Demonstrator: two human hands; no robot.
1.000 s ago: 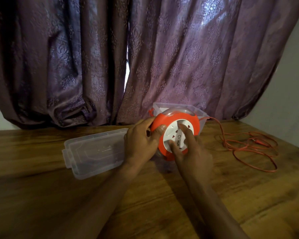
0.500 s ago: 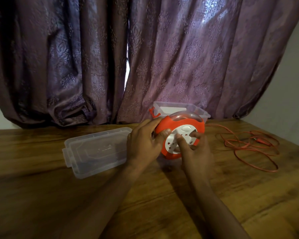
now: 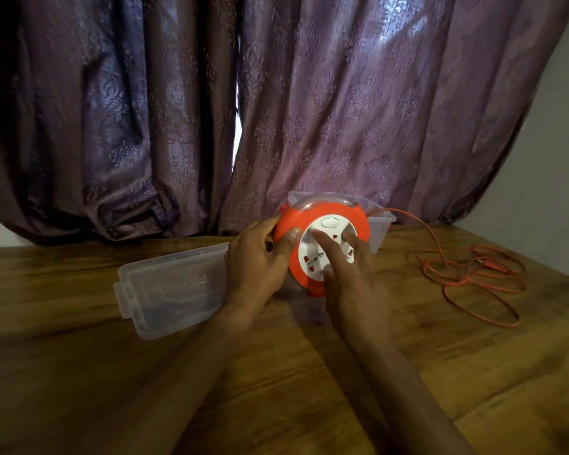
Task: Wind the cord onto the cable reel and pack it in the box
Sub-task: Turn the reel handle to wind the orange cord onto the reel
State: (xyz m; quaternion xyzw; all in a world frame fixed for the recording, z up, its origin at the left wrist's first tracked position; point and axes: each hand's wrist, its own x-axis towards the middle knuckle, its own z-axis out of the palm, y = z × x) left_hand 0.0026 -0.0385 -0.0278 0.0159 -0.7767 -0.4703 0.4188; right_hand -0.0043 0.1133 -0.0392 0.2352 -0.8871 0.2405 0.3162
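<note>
An orange cable reel [image 3: 358, 221] with a white socket face stands tilted on the wooden table [image 3: 276, 372], face toward me. My left hand [image 3: 257, 261] grips its left rim, thumb on the front. My right hand [image 3: 349, 274] lies on the white face with straight fingers spread over the sockets. A thin orange cord [image 3: 473, 274] runs from the reel's upper right and lies in loose loops on the table to the right. A clear plastic box [image 3: 380, 224] stands right behind the reel, mostly hidden by it.
The box's clear lid [image 3: 168, 287] lies flat on the table left of my left hand. Purple curtains [image 3: 276, 110] hang along the table's far edge. A pale wall [image 3: 555, 192] rises at the right.
My right hand's fingers have shifted round the white face, from curled low on it to stretched up across it. The reel has tipped slightly. The cord's loops look much the same.
</note>
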